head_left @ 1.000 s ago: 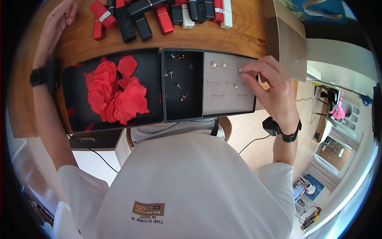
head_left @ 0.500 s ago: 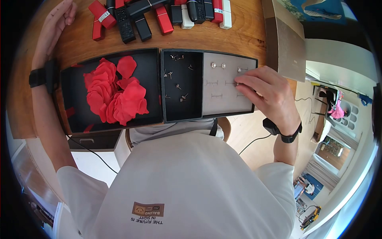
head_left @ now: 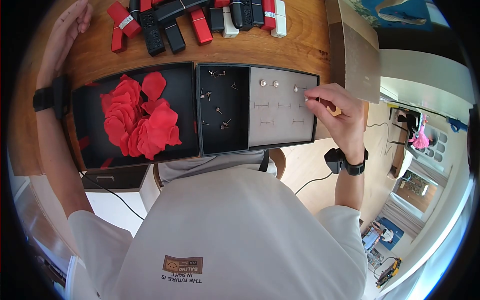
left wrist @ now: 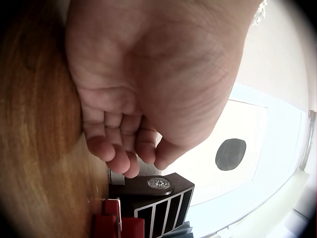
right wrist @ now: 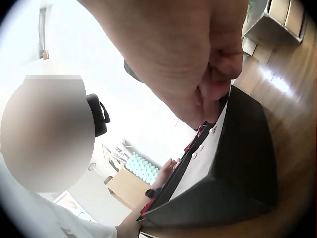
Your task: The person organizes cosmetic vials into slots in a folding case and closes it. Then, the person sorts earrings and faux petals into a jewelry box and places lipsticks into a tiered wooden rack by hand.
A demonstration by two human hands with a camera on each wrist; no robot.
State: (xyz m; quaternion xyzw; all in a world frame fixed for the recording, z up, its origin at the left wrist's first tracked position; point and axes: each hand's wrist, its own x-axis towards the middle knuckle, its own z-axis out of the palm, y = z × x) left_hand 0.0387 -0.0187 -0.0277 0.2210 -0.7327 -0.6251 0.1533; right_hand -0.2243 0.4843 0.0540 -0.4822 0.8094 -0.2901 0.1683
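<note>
My right hand pinches a small pale earring between thumb and forefinger, above the right edge of the grey slotted pad. Three pearl earrings sit in the pad's upper row: two at its left and one beside the fingertips. Seen from the right wrist, the right hand hangs over the box and partly hides the pad. Several small earrings lie loose in the black compartment left of the pad. My left hand rests on the table, fingers loosely bent and holding nothing, also seen in the left wrist view.
A black tray with red petals adjoins the compartment on the left. Red, black and white small boxes lie along the far side of the wooden table. A cardboard box stands beyond the right hand.
The right fingers have moved from the middle-row slot to the pad's right edge, lifting away the pearl earring there. The head view has shifted slightly; the left hand stays on the table.
</note>
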